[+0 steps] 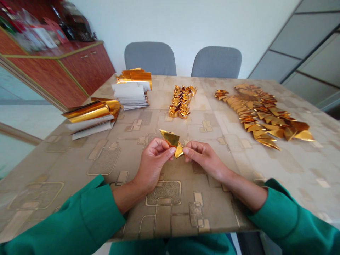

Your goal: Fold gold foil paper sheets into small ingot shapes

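A small folded piece of gold foil paper [170,138] is held between my two hands, just above the table's middle. My left hand [154,161] pinches its left side between thumb and fingers, and one pointed flap stands up over that grip. On the other side, my right hand [204,157] pinches the lower right corner with thumb and forefinger. Beyond my hands are rows of finished-looking folded gold pieces [181,101] nested together. To the right, many pointed folded gold pieces [255,111] lie in overlapping curved rows.
Stacks of gold-and-white foil sheets [131,94] and a curled bundle of the same sheets [92,117] lie at the left. The patterned tablecloth [106,161] covers the table. Two grey chairs [150,58] stand behind it, and a reddish wooden cabinet [79,67] is at the far left.
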